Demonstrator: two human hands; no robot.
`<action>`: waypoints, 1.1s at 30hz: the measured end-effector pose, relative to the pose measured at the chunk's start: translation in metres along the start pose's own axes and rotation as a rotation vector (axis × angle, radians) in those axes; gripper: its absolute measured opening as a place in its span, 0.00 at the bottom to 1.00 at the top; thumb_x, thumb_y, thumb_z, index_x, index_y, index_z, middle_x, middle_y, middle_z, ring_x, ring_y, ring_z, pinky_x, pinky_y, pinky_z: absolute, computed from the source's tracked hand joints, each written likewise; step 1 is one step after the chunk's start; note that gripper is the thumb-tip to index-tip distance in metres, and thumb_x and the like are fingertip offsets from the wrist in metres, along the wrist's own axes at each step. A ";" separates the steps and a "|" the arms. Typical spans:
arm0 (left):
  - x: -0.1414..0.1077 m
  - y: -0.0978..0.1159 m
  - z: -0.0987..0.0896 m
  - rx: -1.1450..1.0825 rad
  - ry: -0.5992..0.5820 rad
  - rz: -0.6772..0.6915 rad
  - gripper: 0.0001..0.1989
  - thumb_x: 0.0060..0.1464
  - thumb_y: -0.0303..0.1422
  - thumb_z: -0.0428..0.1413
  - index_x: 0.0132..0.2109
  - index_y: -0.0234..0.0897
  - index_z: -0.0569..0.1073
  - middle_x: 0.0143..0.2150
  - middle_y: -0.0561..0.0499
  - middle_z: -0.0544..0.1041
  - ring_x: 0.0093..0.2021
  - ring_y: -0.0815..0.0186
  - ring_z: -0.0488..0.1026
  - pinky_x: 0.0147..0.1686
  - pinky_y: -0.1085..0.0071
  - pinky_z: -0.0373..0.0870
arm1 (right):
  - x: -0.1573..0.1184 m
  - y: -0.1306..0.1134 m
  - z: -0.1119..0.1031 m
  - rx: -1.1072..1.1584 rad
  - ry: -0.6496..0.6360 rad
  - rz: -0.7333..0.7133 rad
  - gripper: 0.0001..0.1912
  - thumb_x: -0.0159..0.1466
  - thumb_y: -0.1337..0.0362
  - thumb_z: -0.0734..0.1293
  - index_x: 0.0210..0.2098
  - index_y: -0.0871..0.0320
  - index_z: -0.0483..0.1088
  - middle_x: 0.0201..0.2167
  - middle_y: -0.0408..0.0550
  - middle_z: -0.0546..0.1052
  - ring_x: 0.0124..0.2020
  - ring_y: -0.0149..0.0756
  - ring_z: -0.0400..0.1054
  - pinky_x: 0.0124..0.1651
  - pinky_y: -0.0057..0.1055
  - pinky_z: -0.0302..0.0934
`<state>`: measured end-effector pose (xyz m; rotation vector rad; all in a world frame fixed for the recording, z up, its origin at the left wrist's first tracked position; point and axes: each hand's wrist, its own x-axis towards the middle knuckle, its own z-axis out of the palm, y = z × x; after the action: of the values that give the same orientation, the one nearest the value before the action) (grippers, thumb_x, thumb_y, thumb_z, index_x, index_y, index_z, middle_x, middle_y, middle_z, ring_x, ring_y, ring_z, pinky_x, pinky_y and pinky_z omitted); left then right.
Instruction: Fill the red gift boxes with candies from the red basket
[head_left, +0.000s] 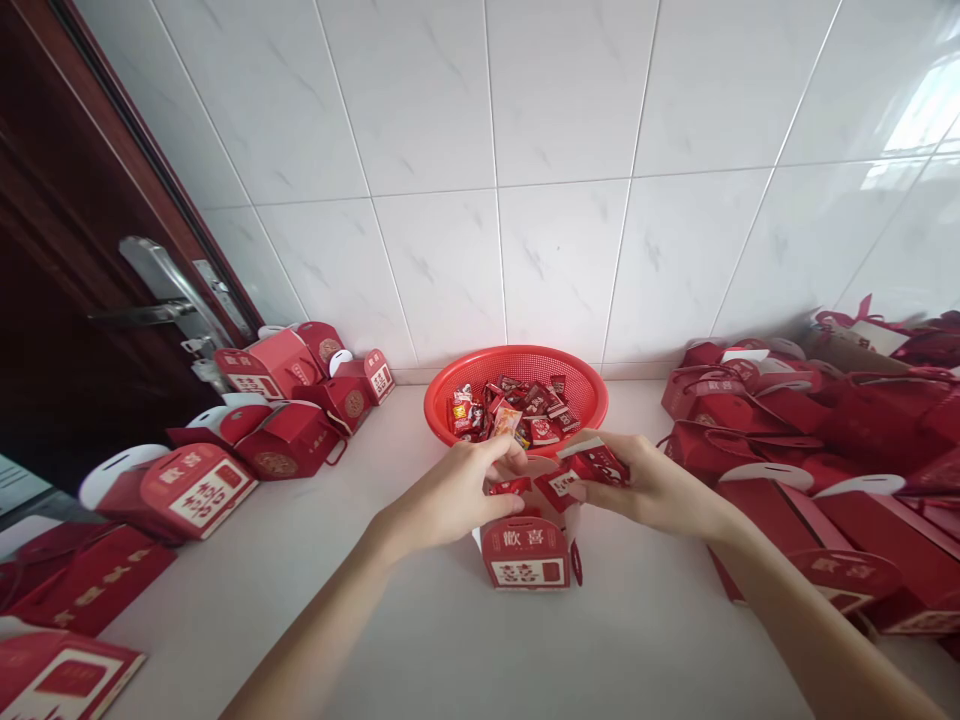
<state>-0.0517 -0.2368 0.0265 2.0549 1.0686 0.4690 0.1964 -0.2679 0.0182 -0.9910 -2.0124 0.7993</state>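
Observation:
A small red gift box [525,555] with white and gold characters stands upright on the counter in front of me, its top open. Above its left side, my left hand [469,485] pinches a red wrapped candy [511,487]. From the right, my right hand [652,485] grips red candy packets [602,463] over the opening; one of them tilts down towards the box. Just behind the hands sits a red plastic basket [517,358] with many wrapped candies [541,402] in it. The box's inside is mostly hidden by my hands.
Closed red gift boxes [289,440] line the left side of the white counter [337,610]. On the right is a crowded pile of red boxes [795,520]. A white tiled wall [562,250] rises behind, and a dark door [67,200] with a metal handle is at left.

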 end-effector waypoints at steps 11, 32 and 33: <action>0.006 0.000 -0.002 0.171 -0.012 0.093 0.10 0.61 0.31 0.53 0.44 0.42 0.80 0.40 0.55 0.82 0.38 0.65 0.77 0.35 0.72 0.67 | 0.002 0.003 0.002 0.022 -0.042 0.042 0.14 0.66 0.57 0.69 0.49 0.55 0.76 0.36 0.46 0.82 0.35 0.39 0.75 0.37 0.32 0.69; 0.001 0.008 0.000 0.048 0.085 0.251 0.12 0.64 0.38 0.55 0.43 0.39 0.81 0.41 0.50 0.82 0.41 0.63 0.76 0.42 0.69 0.70 | 0.005 -0.005 0.009 0.404 0.037 0.027 0.11 0.62 0.58 0.74 0.41 0.57 0.76 0.33 0.45 0.78 0.30 0.33 0.72 0.33 0.30 0.68; 0.001 0.009 0.000 0.040 0.111 0.242 0.11 0.64 0.37 0.55 0.42 0.39 0.81 0.40 0.51 0.81 0.41 0.63 0.76 0.42 0.69 0.70 | 0.005 -0.006 0.010 0.405 0.052 0.036 0.10 0.62 0.58 0.74 0.40 0.57 0.76 0.32 0.45 0.78 0.29 0.33 0.72 0.33 0.30 0.68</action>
<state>-0.0468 -0.2391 0.0334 2.2270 0.9017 0.6962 0.1840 -0.2690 0.0197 -0.8037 -1.7000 1.1336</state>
